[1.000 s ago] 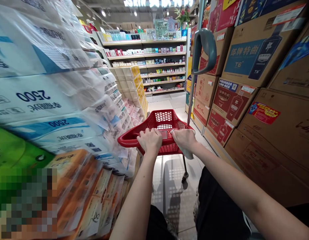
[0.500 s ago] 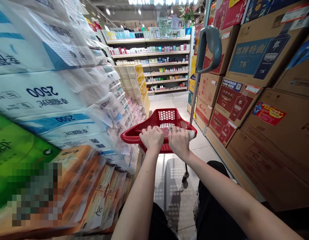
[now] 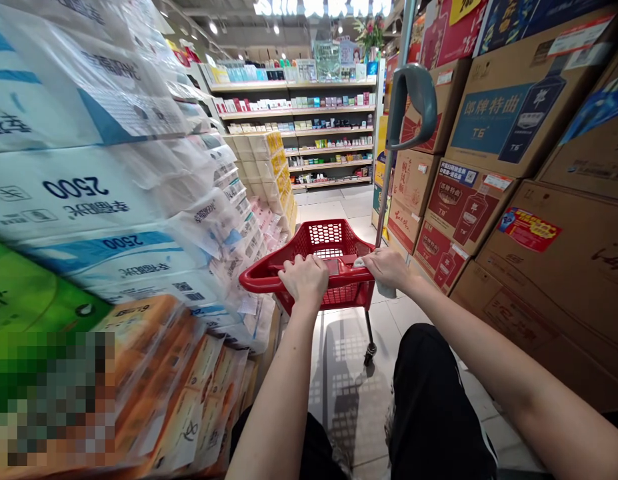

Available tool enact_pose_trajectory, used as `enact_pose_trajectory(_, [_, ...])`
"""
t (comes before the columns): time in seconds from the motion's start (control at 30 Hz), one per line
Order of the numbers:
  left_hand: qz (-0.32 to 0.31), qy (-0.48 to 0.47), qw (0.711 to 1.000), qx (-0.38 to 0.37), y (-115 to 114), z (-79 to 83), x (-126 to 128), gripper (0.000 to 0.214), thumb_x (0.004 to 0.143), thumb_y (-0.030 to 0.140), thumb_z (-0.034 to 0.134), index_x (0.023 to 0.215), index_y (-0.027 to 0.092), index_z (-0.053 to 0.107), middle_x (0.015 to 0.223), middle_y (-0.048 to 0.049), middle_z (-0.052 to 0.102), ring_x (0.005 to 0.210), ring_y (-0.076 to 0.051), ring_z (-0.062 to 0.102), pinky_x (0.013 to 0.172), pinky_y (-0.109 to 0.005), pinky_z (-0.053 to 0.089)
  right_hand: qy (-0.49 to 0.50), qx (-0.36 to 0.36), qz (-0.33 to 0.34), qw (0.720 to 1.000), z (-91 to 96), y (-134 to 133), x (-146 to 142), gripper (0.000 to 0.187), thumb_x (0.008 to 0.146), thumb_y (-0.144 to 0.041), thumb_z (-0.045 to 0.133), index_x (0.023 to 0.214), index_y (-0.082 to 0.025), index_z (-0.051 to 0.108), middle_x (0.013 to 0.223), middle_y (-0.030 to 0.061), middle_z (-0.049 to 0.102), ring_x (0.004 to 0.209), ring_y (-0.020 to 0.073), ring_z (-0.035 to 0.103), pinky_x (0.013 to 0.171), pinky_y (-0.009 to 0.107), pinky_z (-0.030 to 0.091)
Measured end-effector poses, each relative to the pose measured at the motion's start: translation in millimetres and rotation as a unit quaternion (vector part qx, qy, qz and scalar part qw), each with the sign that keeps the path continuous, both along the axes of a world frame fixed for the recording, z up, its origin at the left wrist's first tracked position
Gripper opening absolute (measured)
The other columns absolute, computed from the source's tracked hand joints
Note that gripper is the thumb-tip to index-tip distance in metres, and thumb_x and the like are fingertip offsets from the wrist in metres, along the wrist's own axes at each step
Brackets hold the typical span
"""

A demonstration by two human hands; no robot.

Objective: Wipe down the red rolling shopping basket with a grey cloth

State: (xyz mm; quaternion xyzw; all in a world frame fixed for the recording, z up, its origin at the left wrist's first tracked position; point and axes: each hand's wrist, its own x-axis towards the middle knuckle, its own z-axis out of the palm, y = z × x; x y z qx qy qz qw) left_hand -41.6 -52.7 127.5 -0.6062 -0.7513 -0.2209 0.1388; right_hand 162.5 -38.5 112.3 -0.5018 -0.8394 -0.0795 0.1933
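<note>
Two hands on a red basket (image 3: 333, 241) in a shop aisle.
It stands on the floor (image 3: 346, 380), left hand (image 3: 305, 279) curled round its near rim, right hand (image 3: 389, 267) clenched on a white cloth (image 3: 387, 289) at the near right corner, cardboard boxes (image 3: 489, 200) just beside.

Your right hand (image 3: 389, 267) covers most of the white cloth (image 3: 387, 289), so its shape is not clear. Your left hand (image 3: 305, 279) hides a part of the basket (image 3: 333, 243) rim. The packs (image 3: 89, 200) on your left are blurred and cut by the edge, and one patch (image 3: 59, 393) is pixelated. The goods (image 3: 313, 123) on the far shelf (image 3: 333, 148) are too small to read. The pole (image 3: 407, 27) leaves the top edge.
</note>
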Motion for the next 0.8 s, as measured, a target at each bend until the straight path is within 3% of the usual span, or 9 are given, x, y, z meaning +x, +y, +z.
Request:
enact_pose_trajectory(0.1, [0.003, 0.0, 1.0, -0.006, 0, 0.1, 0, 0.054, 0.092, 0.035, 0.019, 0.097, 0.016, 0.069, 0.109, -0.0139, 0.062, 0.098, -0.031, 0.05, 0.083, -0.048, 0.034, 0.085, 0.094, 0.014, 0.992, -16.2, -3, 4, 0.044, 0.097, -0.028, 0.025, 0.09, -0.015, 0.067, 0.099, 0.009, 0.068, 0.102, 0.0172, 0.056, 0.094, 0.03, 0.033])
enact_pose_trajectory(0.17, [0.004, 0.002, 1.0, -0.006, -1, -0.1, 1, 0.054, 0.092, 0.036, 0.018, 0.098, 0.017, 0.069, 0.109, -0.0139, 0.062, 0.098, -0.031, 0.051, 0.084, -0.048, 0.034, 0.116, 0.102, 0.0, 0.988, -20.0, 0, 3, 0.046, 0.096, -0.029, 0.025, 0.085, -0.015, 0.067, 0.095, 0.0092, 0.069, 0.097, 0.017, 0.057, 0.093, 0.03, 0.033])
enact_pose_trajectory(0.3, [-0.009, 0.016, 1.0, -0.017, -3, 1.6, -1, 0.054, 0.092, 0.039, 0.018, 0.099, 0.018, 0.068, 0.109, -0.0136, 0.063, 0.1, -0.033, 0.052, 0.084, -0.048, 0.035, 0.103, -0.02, -0.007, 0.994, -6.5, 16, 3, 0.053, 0.096, -0.038, 0.023, 0.071, -0.016, 0.065, 0.078, 0.007, 0.068, 0.073, 0.0143, 0.058, 0.073, 0.025, 0.037])
enact_pose_trajectory(0.4, [-0.066, 0.02, 0.996, -0.057, 0, 7.2, -21, 0.053, 0.092, 0.043, 0.019, 0.106, 0.021, 0.065, 0.112, -0.0116, 0.063, 0.102, -0.03, 0.054, 0.086, -0.044, 0.037, 0.087, -0.129, -0.007, 0.988, 9.9, 31, 6, 0.053, 0.094, -0.044, 0.026, 0.07, -0.016, 0.064, 0.074, 0.0051, 0.067, 0.063, 0.0122, 0.055, 0.058, 0.023, 0.033])
enact_pose_trajectory(0.5, [-0.124, -0.006, 0.985, -0.124, 8, 13.4, -51, 0.056, 0.093, 0.046, 0.012, 0.115, 0.025, 0.06, 0.111, -0.007, 0.066, 0.102, -0.025, 0.059, 0.086, -0.035, 0.041, 0.056, -0.204, -0.01, 0.977, 21.0, 42, 4, 0.045, 0.09, -0.044, 0.034, 0.074, -0.016, 0.066, 0.078, 0.0052, 0.068, 0.062, 0.0124, 0.054, 0.054, 0.024, 0.03])
enact_pose_trajectory(0.6, [-0.097, 0.003, 0.979, -0.182, 15, 14.6, -72, 0.06, 0.092, 0.05, 0.011, 0.115, 0.024, 0.061, 0.108, -0.0084, 0.067, 0.102, -0.027, 0.061, 0.086, -0.038, 0.042, 0.031, -0.245, -0.001, 0.969, 26.8, 44, 0, 0.043, 0.088, -0.044, 0.037, 0.077, -0.016, 0.068, 0.079, 0.0051, 0.069, 0.062, 0.0129, 0.056, 0.056, 0.024, 0.031])
enact_pose_trajectory(0.7, [-0.065, 0.022, 0.98, -0.186, 16, 11.5, -72, 0.064, 0.092, 0.05, 0.011, 0.106, 0.02, 0.066, 0.107, -0.012, 0.068, 0.101, -0.031, 0.062, 0.085, -0.042, 0.043, 0.049, -0.216, -0.028, 0.975, 28.6, 37, -2, 0.048, 0.092, -0.044, 0.031, 0.081, -0.015, 0.069, 0.082, 0.0058, 0.07, 0.066, 0.0137, 0.058, 0.058, 0.023, 0.033])
enact_pose_trajectory(0.8, [-0.044, 0.01, 0.984, -0.17, 14, 9.2, -64, 0.068, 0.092, 0.048, 0.008, 0.101, 0.016, 0.068, 0.101, -0.0154, 0.069, 0.098, -0.031, 0.063, 0.083, -0.042, 0.045, 0.08, -0.137, -0.113, 0.981, 23.7, 21, -5, 0.058, 0.096, -0.043, 0.019, 0.084, -0.015, 0.069, 0.084, 0.0079, 0.069, 0.071, 0.0148, 0.059, 0.062, 0.024, 0.035])
